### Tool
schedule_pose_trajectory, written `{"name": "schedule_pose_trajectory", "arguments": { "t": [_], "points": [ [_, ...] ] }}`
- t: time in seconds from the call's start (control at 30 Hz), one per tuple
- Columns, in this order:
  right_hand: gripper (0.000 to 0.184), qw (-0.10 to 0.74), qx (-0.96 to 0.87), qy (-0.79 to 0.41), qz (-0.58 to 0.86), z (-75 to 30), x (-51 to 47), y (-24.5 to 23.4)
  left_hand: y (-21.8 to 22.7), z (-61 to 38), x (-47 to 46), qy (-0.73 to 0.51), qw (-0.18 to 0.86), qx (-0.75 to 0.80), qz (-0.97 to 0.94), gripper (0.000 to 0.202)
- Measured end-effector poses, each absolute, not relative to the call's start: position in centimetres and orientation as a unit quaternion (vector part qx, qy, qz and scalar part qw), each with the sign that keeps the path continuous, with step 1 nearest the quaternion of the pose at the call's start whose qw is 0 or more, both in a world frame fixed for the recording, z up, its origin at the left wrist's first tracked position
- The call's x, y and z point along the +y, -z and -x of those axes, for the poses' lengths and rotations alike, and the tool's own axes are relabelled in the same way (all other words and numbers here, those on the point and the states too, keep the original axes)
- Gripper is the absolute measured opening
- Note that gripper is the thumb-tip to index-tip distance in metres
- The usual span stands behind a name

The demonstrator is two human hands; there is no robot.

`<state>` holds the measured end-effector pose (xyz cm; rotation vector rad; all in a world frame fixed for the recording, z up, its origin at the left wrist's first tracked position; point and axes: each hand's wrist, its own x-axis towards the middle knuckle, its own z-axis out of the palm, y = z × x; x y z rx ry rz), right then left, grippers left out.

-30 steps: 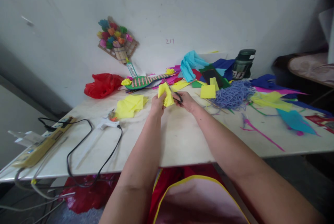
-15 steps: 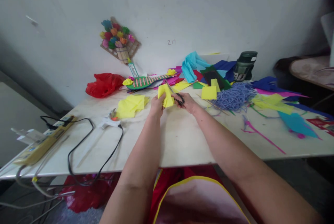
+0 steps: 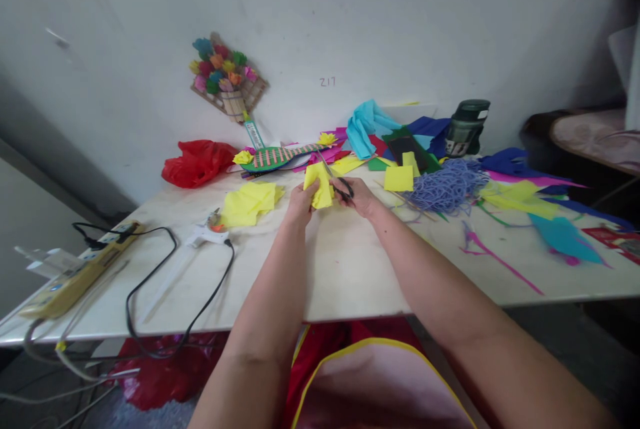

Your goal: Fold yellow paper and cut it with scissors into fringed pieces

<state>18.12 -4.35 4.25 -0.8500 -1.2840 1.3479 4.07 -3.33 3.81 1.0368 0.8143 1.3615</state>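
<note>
My left hand pinches a folded piece of yellow paper and holds it upright above the white table. My right hand is closed round the black handles of a pair of scissors, whose blades run along the right edge of the paper. More yellow paper lies crumpled just left of my left hand. A yellow square lies to the right of my right hand.
A glue gun with a black cord and a power strip lie at the left. A red bag, coloured paper scraps, purple string and a green bottle line the back and right.
Both hands stay in nearly the same spot with the paper and the scissors; the view has shifted slightly.
</note>
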Motion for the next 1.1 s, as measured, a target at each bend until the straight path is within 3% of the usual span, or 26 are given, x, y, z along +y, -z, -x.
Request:
{"name": "schedule_pose_trajectory", "arguments": {
  "t": [0.53, 0.73, 0.9, 1.0, 1.1],
  "points": [
    [0.031, 0.526, -0.535, -0.551, 0.366, -17.9, -4.5, -4.6, -3.8, -3.9, -3.2, -0.586, 0.574, 0.348, -0.454, 0.024],
    [0.04, 0.532, -0.569, -0.398, 0.484, -18.4, -3.3, -3.9, -3.6, -3.7, -2.8, -0.622, 0.514, 0.394, -0.441, 0.023],
    [0.039, 0.338, -0.661, -0.067, 0.666, -19.0, -2.7, -3.2, -3.7, -3.5, -2.7, -0.633, 0.471, 0.435, -0.435, 0.022],
    [0.038, 0.227, -0.688, 0.005, 0.69, -19.0, -2.9, -3.2, -3.7, -3.5, -2.7, -0.629, 0.455, 0.45, -0.441, 0.024],
    [0.035, 0.171, -0.695, 0.015, 0.698, -18.9, -3.0, -3.3, -3.7, -3.6, -2.7, -0.624, 0.445, 0.461, -0.447, 0.026]
  ]
}}
